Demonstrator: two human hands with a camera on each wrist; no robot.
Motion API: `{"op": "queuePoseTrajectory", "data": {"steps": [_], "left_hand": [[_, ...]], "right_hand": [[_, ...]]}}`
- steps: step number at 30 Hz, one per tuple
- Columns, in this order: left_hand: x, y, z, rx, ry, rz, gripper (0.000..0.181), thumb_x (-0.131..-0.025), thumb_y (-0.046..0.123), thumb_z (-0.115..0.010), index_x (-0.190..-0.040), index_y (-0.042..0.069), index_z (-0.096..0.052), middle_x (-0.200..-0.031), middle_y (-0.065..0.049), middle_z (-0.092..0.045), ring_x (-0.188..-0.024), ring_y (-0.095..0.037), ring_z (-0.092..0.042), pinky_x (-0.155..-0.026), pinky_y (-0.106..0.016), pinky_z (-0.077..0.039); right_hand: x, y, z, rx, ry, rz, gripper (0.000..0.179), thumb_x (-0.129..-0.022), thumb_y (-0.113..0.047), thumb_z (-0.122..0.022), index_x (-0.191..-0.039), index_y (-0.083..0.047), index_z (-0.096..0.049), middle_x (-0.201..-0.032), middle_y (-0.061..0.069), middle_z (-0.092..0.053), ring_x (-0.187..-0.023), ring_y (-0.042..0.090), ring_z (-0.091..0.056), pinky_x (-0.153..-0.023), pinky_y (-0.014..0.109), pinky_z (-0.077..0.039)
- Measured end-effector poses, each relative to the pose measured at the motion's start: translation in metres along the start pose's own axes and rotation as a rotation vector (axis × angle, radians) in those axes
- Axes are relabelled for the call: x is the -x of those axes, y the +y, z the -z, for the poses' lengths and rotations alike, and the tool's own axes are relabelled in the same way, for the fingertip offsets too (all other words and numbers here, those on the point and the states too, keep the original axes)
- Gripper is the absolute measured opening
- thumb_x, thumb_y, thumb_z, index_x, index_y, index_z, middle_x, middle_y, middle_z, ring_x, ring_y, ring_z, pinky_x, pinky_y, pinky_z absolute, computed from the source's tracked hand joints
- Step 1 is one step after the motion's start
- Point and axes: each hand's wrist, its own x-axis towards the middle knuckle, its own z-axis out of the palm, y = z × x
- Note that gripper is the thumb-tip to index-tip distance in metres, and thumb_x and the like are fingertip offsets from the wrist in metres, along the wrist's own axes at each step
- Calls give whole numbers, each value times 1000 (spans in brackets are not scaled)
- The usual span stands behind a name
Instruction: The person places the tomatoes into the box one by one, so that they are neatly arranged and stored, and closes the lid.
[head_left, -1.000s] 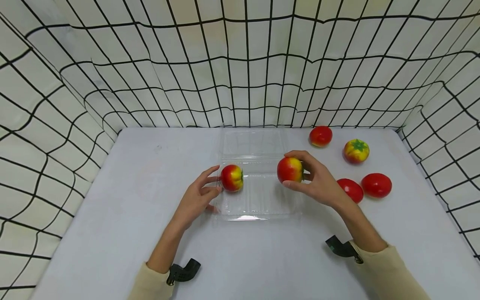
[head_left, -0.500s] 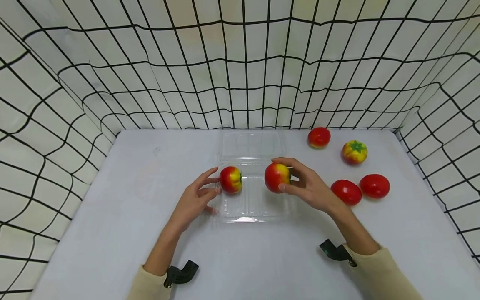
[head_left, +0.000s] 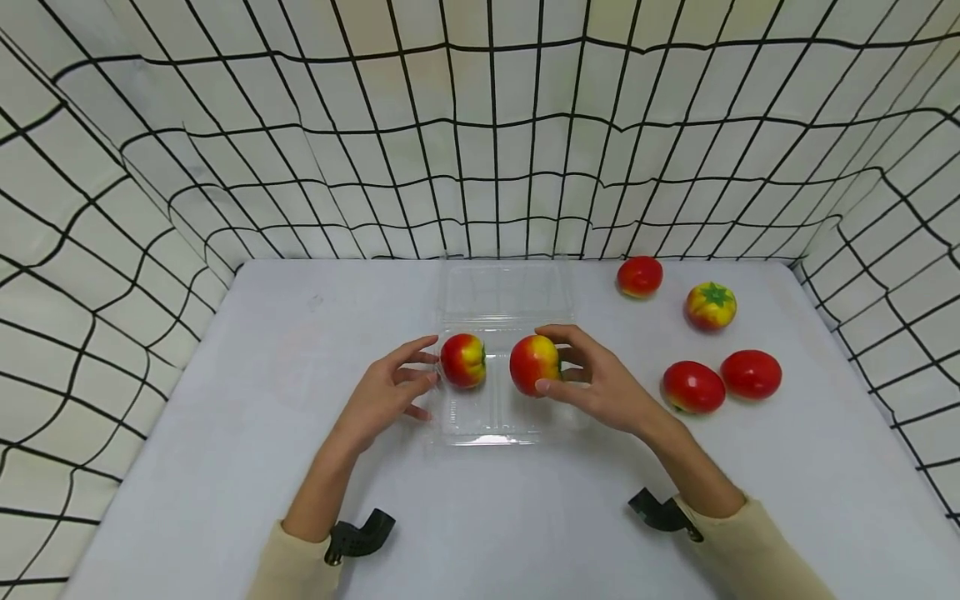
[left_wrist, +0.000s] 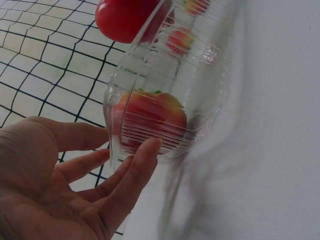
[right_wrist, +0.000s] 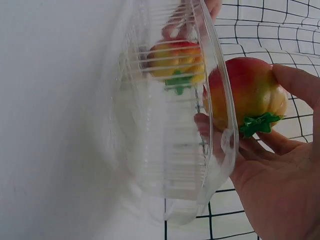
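Observation:
My right hand (head_left: 611,387) grips a red-and-yellow tomato (head_left: 534,365) over the right part of a clear plastic clamshell box (head_left: 495,421). In the right wrist view, the green star-shaped calyx of the held tomato (right_wrist: 247,95) faces the palm, and the box wall covers part of its side. Inside the box at the left lies another red-and-yellow tomato (head_left: 463,361), on its side. My left hand (head_left: 378,400) is beside the box's left wall, fingers spread and loosely bent. In the left wrist view, its fingertips (left_wrist: 150,146) are right at the ribbed wall.
To the right on the white table (head_left: 262,433) lie a red tomato (head_left: 640,277), a yellow-red tomato (head_left: 710,306) and two more red tomatoes (head_left: 693,387). The box's clear lid (head_left: 506,287) lies folded back. Black wire mesh (head_left: 491,125) borders the table at the back and sides.
My right hand has carried its tomato leftward, from the box's right edge to nearer the tomato inside. My left hand has stayed at the box's left wall.

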Motion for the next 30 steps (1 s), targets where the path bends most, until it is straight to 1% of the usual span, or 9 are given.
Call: {"op": "queuePoseTrajectory", "data": {"steps": [3, 5, 12, 16, 21, 24, 30], "left_hand": [[-1, 2, 1, -8, -5, 7, 60, -101, 12, -66, -157, 19, -46, -144, -21, -56, -121, -38, -65, -71, -36, -67], [-1, 2, 2, -8, -2, 7, 61, -100, 12, -67, -157, 18, -47, -141, -22, -57, -119, -37, -65, -71, -36, -66], [-3, 0, 3, 43, 7, 8, 61, -97, 9, -70, -155, 16, -51, -130, -22, -57, -110, -37, -67, -68, -35, -66], [-4, -1, 3, 70, -1, 10, 62, -97, 6, -70, -155, 15, -51, -128, -23, -56, -105, -35, -68, -67, -34, -66], [-6, -1, 2, 85, -3, 3, 63, -96, 5, -71, -154, 15, -51, -127, -23, -56, -99, -30, -70, -67, -33, -66], [-7, -1, 1, 97, -8, 2, 63, -96, 6, -72, -154, 15, -51, -127, -23, -56, -97, -28, -70, -67, -32, -66], [-6, -3, 3, 95, 0, 17, 63, -96, 7, -71, -155, 15, -50, -128, -24, -56, -95, -26, -71, -67, -32, -66]], "right_hand": [[-1, 0, -4, 21, -4, 12, 75, -87, -25, -83, -152, -16, -46, -151, 8, -53, -134, 32, -59, -106, 49, -58], [-2, -1, -5, 29, -8, 17, 74, -87, -25, -84, -151, -17, -47, -150, 7, -55, -133, 31, -60, -106, 48, -58], [-2, -3, -13, 32, -20, 6, 69, -87, -27, -84, -148, -20, -52, -147, 4, -58, -131, 28, -61, -105, 48, -59], [-2, -2, -17, 24, -27, 19, 69, -87, -25, -85, -148, -18, -54, -147, 4, -58, -131, 26, -59, -104, 47, -59], [-2, -2, -20, 40, -44, 35, 68, -86, -25, -85, -148, -19, -56, -145, 2, -59, -126, 24, -60, -101, 47, -60], [-3, -2, -24, 53, -53, 27, 69, -87, -25, -85, -148, -18, -55, -145, 2, -59, -126, 25, -62, -101, 44, -61], [-5, -2, -34, 41, -75, 0, 68, -88, -26, -84, -148, -18, -54, -147, 3, -58, -127, 26, -63, -101, 35, -61]]}}
